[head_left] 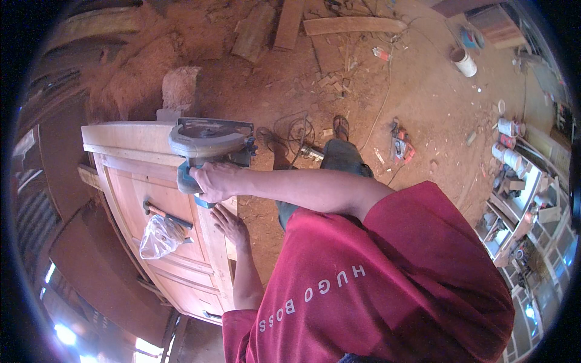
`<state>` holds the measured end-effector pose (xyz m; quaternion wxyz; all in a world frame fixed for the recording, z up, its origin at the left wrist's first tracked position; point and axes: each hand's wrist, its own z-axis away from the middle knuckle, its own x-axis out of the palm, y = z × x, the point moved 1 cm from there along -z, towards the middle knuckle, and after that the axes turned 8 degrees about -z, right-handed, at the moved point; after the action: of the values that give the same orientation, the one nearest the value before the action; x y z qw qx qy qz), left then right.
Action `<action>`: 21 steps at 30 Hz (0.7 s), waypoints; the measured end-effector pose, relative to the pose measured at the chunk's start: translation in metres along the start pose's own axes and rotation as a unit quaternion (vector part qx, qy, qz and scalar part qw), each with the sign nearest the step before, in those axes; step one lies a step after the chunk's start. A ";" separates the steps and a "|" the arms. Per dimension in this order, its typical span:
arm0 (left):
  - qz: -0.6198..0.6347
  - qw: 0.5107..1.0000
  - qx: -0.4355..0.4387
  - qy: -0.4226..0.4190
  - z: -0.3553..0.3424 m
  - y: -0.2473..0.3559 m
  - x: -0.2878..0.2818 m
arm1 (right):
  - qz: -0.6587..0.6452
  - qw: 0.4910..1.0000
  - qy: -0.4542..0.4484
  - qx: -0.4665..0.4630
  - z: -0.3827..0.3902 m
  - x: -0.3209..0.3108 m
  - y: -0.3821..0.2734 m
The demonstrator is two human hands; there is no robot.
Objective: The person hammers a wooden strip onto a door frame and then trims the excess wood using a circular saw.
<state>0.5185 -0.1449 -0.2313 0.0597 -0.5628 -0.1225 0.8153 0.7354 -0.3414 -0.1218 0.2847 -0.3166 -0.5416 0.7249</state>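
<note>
A circular saw with a grey guard and teal body sits at the far end of a panelled wooden door. My right hand is wrapped round its handle, arm stretched across in front of me. Nearer to me, my left hand lies with its fingers spread on the door's right edge, just below the saw. On the panel to its left are a hammer and a clear plastic bag with contents I cannot make out. Part of the saw's blade is hidden by the guard.
Past the door's far end rises a rough block. Boards and wood scraps litter the sawdusty floor. Near my feet lie a coiled cable, a power strip and a red power tool. A white bucket stands farther right.
</note>
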 end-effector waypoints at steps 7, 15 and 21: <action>-0.030 1.000 0.005 -0.008 -0.002 -0.011 0.015 | 0.008 0.999 0.036 -0.010 0.022 0.001 0.008; -0.028 1.000 0.005 0.006 -0.002 -0.003 0.003 | 0.020 0.996 -0.004 0.083 0.107 -0.039 0.004; -0.001 1.000 -0.020 0.008 -0.004 -0.005 0.006 | 0.053 0.987 0.133 0.072 0.148 -0.066 0.006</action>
<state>0.5197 -0.1385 -0.2367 0.0501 -0.5704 -0.1389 0.8080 0.6628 -0.4825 -0.0866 0.3375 -0.4166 -0.4279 0.7276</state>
